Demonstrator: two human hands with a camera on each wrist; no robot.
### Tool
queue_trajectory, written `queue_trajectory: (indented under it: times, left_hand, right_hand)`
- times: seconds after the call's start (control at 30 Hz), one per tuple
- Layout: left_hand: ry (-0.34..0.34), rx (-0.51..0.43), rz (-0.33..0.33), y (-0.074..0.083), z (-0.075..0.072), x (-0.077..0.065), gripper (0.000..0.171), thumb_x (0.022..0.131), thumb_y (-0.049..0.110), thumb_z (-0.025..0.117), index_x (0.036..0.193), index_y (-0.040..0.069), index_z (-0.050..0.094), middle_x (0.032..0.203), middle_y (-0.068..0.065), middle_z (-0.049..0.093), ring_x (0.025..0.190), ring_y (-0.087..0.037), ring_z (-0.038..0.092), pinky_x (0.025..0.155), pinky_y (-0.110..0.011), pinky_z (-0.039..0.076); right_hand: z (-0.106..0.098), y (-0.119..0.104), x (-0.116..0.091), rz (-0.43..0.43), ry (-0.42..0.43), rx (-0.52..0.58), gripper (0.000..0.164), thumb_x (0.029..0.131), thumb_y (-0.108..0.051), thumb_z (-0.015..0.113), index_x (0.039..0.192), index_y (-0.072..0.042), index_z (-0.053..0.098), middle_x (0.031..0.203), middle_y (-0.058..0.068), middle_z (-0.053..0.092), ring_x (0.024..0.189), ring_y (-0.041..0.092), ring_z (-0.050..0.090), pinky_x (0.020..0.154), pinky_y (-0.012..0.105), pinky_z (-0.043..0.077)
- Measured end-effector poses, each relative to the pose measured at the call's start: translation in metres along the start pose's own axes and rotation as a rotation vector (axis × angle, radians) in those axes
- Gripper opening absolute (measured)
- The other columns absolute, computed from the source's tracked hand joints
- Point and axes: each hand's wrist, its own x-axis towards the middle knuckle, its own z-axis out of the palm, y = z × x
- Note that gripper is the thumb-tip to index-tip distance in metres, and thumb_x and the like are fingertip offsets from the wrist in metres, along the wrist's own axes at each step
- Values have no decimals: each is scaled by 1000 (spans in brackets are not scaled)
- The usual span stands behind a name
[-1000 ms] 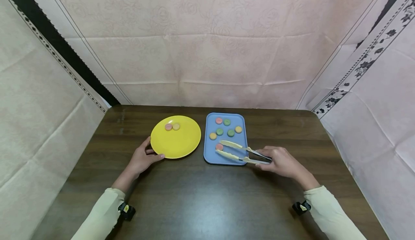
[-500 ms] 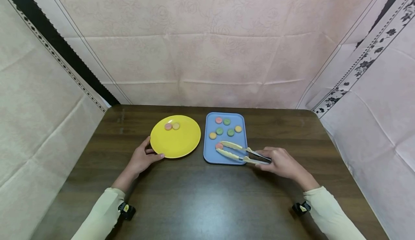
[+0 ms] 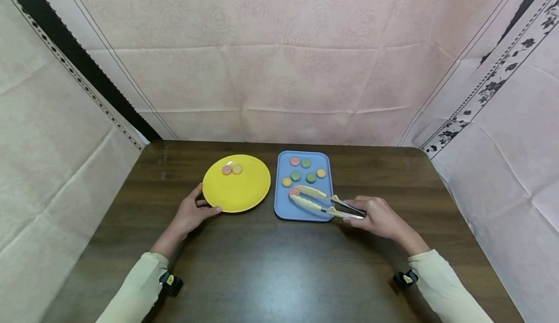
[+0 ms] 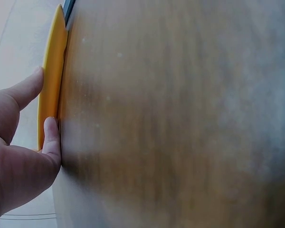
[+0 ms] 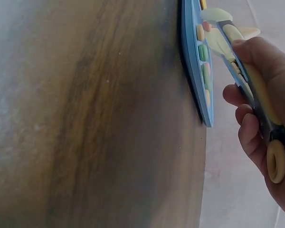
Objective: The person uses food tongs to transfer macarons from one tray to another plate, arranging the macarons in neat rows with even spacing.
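My left hand (image 3: 192, 212) holds the rim of a yellow plate (image 3: 238, 194), thumb at the near edge and fingers at the left side. In the left wrist view, its fingertips touch the edge of the plate (image 4: 50, 95). On that plate lie one pink and one yellow macaron-like piece (image 3: 237, 169), side by side. My right hand (image 3: 375, 216) grips cream-tipped tongs (image 3: 312, 204) over a blue tray (image 3: 301, 214). Between the tongs' tips sits a pink macaron-like piece (image 3: 294, 192); whether both tips touch it is unclear. The right wrist view shows the tongs (image 5: 249, 76) in my fingers.
Several more pieces in pink, green and yellow, among them a green one (image 3: 295, 176), lie on the tray's far half. A brown wooden table (image 3: 271, 265) carries everything. Pale patterned cloth (image 3: 284, 80) hangs behind the table and at both sides.
The tongs' tips have drawn closer together and moved slightly toward the far side, around the pink piece. That piece has shifted a little away from me. My left hand and the plate keep their place.
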Motion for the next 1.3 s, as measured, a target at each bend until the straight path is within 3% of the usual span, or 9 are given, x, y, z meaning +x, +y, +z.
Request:
queue_trajectory:
  times: [0.57, 0.83, 1.03, 1.3]
  left_hand:
    - [1, -9, 0, 0, 0, 0, 111, 89, 25, 82, 164, 4, 3, 148, -28, 44, 124, -38, 61, 87, -27, 56]
    - [3, -10, -5, 1, 0, 0, 111, 90, 25, 82, 164, 4, 3, 148, -29, 44, 124, -39, 61, 88, -28, 56]
    - [4, -10, -2, 0, 0, 0, 111, 89, 26, 82, 165, 5, 3, 149, -28, 43, 125, -39, 60, 89, -29, 56]
    - [5, -12, -5, -2, 0, 1, 112, 89, 27, 83, 164, 5, 3, 151, -27, 42, 124, -38, 61, 89, -30, 56]
  right_hand:
    - [-13, -19, 43, -46, 46, 33, 43, 88, -28, 83, 125, -9, 75, 84, -7, 64, 65, 8, 53, 53, 25, 44]
    - [-16, -31, 71, -71, 28, -8, 52, 89, -35, 81, 129, -2, 71, 102, 6, 73, 75, 13, 57, 62, 28, 49]
    - [-12, -37, 96, -107, 9, -31, 54, 91, -37, 79, 132, -2, 69, 120, 12, 72, 94, 17, 66, 75, 36, 55]
    - [-1, -40, 124, -147, -20, -75, 49, 92, -33, 78, 128, 0, 70, 106, 9, 75, 70, 13, 55, 60, 29, 48]
